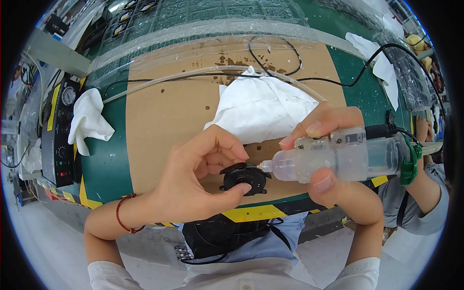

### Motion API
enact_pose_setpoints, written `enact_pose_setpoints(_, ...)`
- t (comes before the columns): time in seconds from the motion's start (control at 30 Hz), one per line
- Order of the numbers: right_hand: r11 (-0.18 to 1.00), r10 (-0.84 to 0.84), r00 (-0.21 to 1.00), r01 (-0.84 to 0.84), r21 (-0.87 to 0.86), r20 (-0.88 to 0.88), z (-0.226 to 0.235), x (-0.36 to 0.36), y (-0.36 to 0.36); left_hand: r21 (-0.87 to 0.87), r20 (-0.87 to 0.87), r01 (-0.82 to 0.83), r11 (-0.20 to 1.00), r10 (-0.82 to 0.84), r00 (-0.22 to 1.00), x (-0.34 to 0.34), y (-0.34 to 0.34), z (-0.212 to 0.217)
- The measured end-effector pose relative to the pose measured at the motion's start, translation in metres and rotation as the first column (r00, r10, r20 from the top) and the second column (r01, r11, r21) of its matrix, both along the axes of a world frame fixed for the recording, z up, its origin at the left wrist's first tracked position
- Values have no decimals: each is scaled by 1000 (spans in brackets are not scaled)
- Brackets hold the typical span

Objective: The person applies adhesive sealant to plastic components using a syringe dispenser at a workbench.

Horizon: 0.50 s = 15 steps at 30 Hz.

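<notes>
My left hand (208, 169) pinches a small round black part (244, 179), which looks like a watch case, between thumb and fingers above the table's near edge. My right hand (328, 150) grips a clear glue dispensing syringe (348, 154), held nearly level. Its fine needle tip points left and meets or nearly meets the upper right rim of the black part; contact is too small to make out. A green clamp (411, 159) caps the syringe's rear, where a tube and black cable run off to the right.
A crumpled white cloth (261, 106) lies on brown cardboard (159, 125) behind my hands. To the left stands a black dispenser box (60, 135) with a gauge, beside another white cloth (91, 121). Clear trays (203, 19) line the back. A co-worker's arm (427, 188) is at right.
</notes>
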State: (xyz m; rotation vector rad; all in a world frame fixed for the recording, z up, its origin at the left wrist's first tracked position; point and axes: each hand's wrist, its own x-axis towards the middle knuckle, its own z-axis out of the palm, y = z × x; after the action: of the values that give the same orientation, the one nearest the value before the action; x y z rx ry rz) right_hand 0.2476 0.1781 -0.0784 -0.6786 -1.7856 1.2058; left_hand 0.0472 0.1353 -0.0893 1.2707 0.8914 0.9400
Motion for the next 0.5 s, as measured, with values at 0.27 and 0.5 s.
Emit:
enact_pose_setpoints(0.27, 1000, 2, 1000, -2, -9, 8, 1, 1, -1, -23, 0, -7, 1000, 7, 1000, 0, -1, 0)
enact_pose_setpoints(0.5, 1000, 8, 1000, -7, 31, -18, 0, 1, 0, -13, -3, -4, 1000, 4, 1000, -1, -1, -1)
